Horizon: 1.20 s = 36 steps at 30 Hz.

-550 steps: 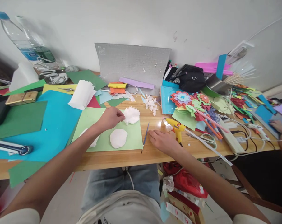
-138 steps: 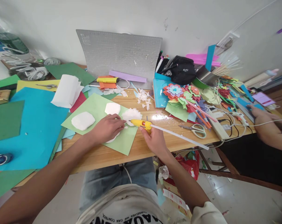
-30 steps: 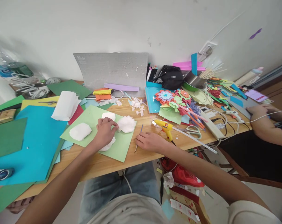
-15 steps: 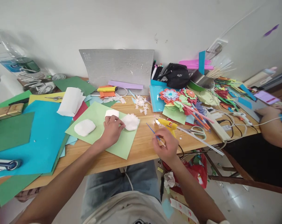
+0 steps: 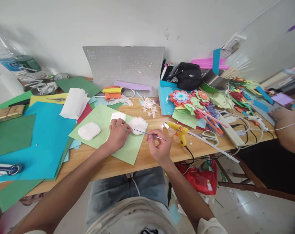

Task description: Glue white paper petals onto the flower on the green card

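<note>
My left hand (image 5: 118, 134) rests over the light green sheet (image 5: 127, 152), fingers pinched together at the left edge of a ruffled white paper piece (image 5: 138, 124). In my right hand (image 5: 159, 147) is a thin blue paintbrush (image 5: 144, 132), its handle end pointing left over the ruffled piece. Smooth white paper piece (image 5: 89, 131) lies left on the sheet. Another white paper piece (image 5: 118, 116) is partly hidden behind my left hand. Right of my right hand, a yellow glue gun (image 5: 179, 130) with a long glue stick (image 5: 214, 148) stands on the wooden table (image 5: 98, 169).
A white paper roll (image 5: 74, 103) and large blue paper (image 5: 45, 139) are at left. White scraps (image 5: 148, 105) lie before the grey cutting mat (image 5: 127, 66). Paper flowers (image 5: 182, 97), scissors (image 5: 209, 138) and cables are at right. A co-worker's hand (image 5: 284, 113) is at far right.
My right hand has picked up the paintbrush from the table and brought it left to the ruffled piece. The glue gun, held 4.6 s ago, is back on the table. My left hand keeps its pinch.
</note>
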Each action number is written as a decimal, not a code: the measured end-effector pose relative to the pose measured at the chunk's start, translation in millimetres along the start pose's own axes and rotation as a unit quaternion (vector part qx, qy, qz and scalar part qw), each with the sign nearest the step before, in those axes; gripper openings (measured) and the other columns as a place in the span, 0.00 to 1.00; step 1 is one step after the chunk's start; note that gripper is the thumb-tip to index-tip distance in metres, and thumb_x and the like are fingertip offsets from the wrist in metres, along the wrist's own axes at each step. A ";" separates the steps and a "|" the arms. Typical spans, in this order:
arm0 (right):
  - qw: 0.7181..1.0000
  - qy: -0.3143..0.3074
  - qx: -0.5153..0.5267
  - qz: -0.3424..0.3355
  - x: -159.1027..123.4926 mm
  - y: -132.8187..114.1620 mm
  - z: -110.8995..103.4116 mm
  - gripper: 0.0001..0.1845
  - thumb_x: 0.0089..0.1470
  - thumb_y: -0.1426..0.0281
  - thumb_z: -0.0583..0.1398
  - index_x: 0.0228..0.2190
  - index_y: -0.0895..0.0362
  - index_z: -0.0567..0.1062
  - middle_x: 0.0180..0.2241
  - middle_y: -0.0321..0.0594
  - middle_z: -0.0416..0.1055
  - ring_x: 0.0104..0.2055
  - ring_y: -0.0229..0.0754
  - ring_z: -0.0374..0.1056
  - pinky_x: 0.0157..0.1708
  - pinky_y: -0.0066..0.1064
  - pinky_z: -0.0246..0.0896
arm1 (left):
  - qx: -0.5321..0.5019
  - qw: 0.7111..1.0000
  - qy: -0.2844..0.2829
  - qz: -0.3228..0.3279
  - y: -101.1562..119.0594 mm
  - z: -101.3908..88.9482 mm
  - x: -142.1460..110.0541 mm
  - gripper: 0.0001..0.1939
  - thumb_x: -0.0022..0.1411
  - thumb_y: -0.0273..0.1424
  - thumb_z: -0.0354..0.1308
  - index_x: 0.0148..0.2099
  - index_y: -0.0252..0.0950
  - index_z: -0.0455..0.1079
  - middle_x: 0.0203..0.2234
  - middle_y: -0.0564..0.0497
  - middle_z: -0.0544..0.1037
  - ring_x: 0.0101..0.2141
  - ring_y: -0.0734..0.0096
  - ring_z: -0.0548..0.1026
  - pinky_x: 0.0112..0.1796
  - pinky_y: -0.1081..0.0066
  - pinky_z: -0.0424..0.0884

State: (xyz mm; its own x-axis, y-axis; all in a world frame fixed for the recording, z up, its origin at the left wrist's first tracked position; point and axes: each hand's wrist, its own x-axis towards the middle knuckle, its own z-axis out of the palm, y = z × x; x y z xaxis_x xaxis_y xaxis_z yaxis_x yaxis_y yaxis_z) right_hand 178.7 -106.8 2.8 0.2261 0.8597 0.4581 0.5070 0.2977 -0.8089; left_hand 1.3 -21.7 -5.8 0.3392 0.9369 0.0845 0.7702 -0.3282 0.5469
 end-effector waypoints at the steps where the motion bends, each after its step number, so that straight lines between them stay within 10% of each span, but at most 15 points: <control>1: 1.000 0.000 -0.004 -0.005 0.2 0.2 0.8 0.04 0.53 0.71 0.57 0.33 0.56 0.72 0.30 0.39 0.72 0.30 0.38 0.70 0.33 0.31 0.70 | 0.002 1.000 -0.001 0.001 0.0 0.5 0.0 0.11 0.64 0.36 0.53 0.35 0.40 0.76 0.42 0.43 0.69 0.48 0.49 0.59 0.45 0.51 0.61; 36: 0.991 -0.017 -0.124 -0.052 28.3 -22.5 12.7 0.04 0.51 0.73 0.54 0.27 0.55 0.69 0.21 0.32 0.68 0.20 0.34 0.64 0.24 0.25 0.61 | 0.031 0.996 0.074 0.046 3.7 3.9 -1.9 0.08 0.61 0.33 0.57 0.35 0.39 0.77 0.40 0.44 0.68 0.47 0.52 0.59 0.46 0.53 0.61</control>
State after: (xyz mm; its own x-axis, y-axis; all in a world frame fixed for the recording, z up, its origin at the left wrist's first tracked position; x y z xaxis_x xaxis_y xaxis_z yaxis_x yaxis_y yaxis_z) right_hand 163.1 -83.8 29.2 0.1366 0.8441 0.5185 0.7161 0.2776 -0.6405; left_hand 5.6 -25.3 -7.2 0.3297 0.9089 0.2554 0.7733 -0.4152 0.4792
